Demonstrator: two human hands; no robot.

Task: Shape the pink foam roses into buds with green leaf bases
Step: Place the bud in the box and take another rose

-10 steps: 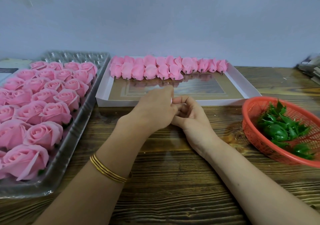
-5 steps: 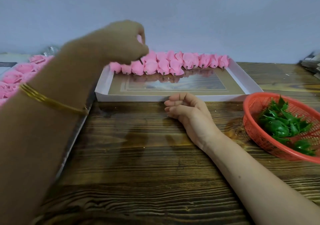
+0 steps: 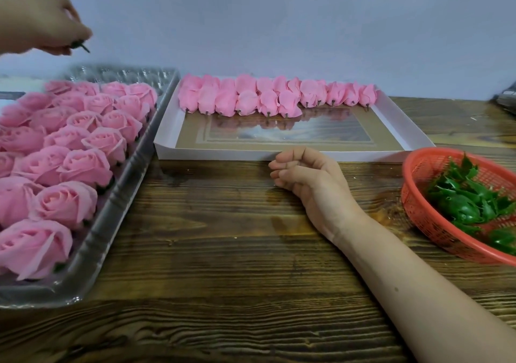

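My left hand (image 3: 39, 21) is raised at the far upper left, above the clear plastic tray (image 3: 120, 195) of open pink foam roses (image 3: 83, 144). Its fingers are curled round a small thing whose dark green stem tip (image 3: 82, 45) pokes out; the rest is hidden in the hand. My right hand (image 3: 304, 175) rests on the wooden table just in front of the white box lid (image 3: 391, 153), fingers loosely curled and holding nothing. Shaped pink buds (image 3: 251, 100) with short stems lie in rows along the lid's far side.
A red plastic basket (image 3: 418, 203) of green leaf bases (image 3: 469, 203) stands at the right, partly out of frame. A dark object (image 3: 506, 100) sits at the far right edge. A pale wall runs behind the table.
My left hand left the right hand, rose over the white lid, then swung left and up above the rose tray. My right hand stayed on the table, fingers loose.
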